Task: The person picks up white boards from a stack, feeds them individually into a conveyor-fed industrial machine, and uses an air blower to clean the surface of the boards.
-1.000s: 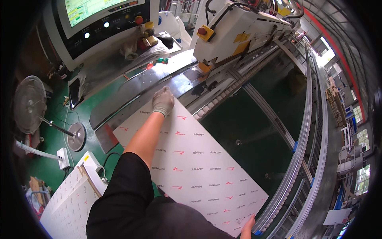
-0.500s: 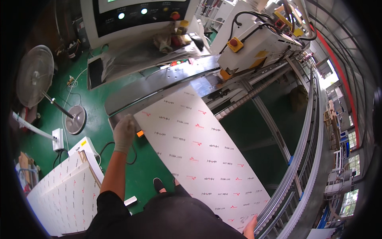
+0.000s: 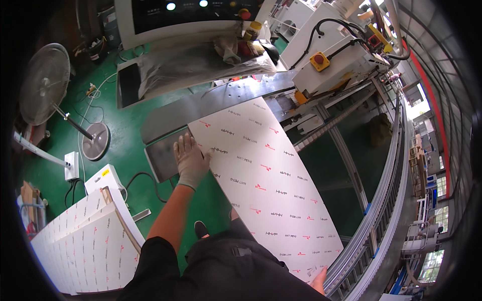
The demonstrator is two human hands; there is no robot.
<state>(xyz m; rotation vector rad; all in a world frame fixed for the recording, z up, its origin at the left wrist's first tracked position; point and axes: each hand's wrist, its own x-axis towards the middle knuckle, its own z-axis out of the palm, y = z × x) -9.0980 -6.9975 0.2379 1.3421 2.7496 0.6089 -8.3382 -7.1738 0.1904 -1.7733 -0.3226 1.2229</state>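
A long white panel (image 3: 268,183), covered in a printed film with small black and red marks, lies slanting from the machine's metal table down to my body. My left hand (image 3: 193,159), in a pale glove, is at the panel's left edge near its far end. Its fingers are stretched apart and the thumb reaches over the panel's edge. My right hand (image 3: 318,282) holds the near right corner of the panel, thumb side on top; the other fingers are mostly hidden.
The metal table (image 3: 173,120) meets a white machine head (image 3: 326,67) with a red stop button. Ahead stands a control cabinet (image 3: 196,25) beside a plastic-covered shelf (image 3: 170,72). Metal rails (image 3: 371,220) run along the right. More panels (image 3: 93,246) and a fan (image 3: 45,83) stand left.
My left hand has come off the table's corner area, moved right to the panel's edge and spread its fingers. The view has shifted slightly; my right hand stays on the panel's near corner.
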